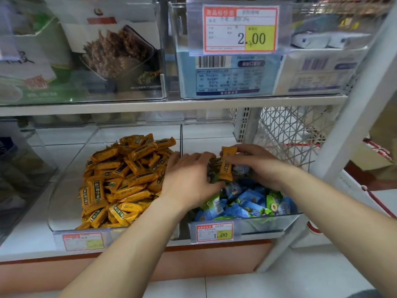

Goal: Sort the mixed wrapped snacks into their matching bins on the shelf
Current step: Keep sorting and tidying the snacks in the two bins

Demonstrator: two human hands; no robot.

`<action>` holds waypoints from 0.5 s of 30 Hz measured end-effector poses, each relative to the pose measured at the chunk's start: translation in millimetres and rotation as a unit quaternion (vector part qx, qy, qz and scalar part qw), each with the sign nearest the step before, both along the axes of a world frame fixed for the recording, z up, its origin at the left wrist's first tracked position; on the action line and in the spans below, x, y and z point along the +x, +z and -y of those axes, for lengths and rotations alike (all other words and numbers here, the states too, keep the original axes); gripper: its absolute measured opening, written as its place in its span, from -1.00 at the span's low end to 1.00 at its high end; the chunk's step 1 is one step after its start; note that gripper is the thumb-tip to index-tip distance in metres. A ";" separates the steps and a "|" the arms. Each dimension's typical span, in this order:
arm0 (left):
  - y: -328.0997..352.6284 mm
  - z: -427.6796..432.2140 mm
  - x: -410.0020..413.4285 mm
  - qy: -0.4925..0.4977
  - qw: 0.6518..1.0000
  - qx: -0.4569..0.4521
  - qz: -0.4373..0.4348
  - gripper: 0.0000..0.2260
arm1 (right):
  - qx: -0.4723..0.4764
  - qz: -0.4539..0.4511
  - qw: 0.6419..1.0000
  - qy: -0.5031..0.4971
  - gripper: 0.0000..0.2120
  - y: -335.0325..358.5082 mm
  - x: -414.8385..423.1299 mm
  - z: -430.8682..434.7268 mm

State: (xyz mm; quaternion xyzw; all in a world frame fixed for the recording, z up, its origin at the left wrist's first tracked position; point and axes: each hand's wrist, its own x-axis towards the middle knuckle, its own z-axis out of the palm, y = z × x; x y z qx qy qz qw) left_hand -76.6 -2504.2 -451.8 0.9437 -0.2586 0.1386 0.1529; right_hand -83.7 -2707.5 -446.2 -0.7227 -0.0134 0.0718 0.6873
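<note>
Two clear bins sit side by side on the lower shelf. The left bin (64, 211) is heaped with orange wrapped snacks (120, 181). The right bin (268, 224) holds blue and green wrapped snacks (247, 203). Both my hands are over the right bin. My left hand (189, 179) grips a bunch of orange bars (223, 168) pulled together above the blue pile. My right hand (257, 162) pinches one orange bar (228, 152) at the top of that bunch, fingers curled around it.
Price tags (214, 232) hang on the bins' front edges. The upper shelf carries clear bins with large snack bags (116, 54) and blue boxes (227, 76). A white shelf post (352, 125) and wire mesh (285, 136) stand at the right.
</note>
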 end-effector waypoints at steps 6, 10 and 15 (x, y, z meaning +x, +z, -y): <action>3.3 9.5 -2.3 0.006 1.000 -0.005 -0.020 -0.38 | 0.010 0.010 1.000 -0.025 -0.69 -1.6 -2.1 -0.8; 6.3 8.3 1.9 -0.013 0.996 -0.063 -0.055 -0.44 | -0.005 0.014 0.999 -0.033 -0.59 1.2 -3.6 0.5; 8.8 7.5 8.0 -0.035 0.977 -0.168 -0.128 -0.58 | 0.052 0.015 0.998 -0.037 -0.71 3.3 -3.5 -2.0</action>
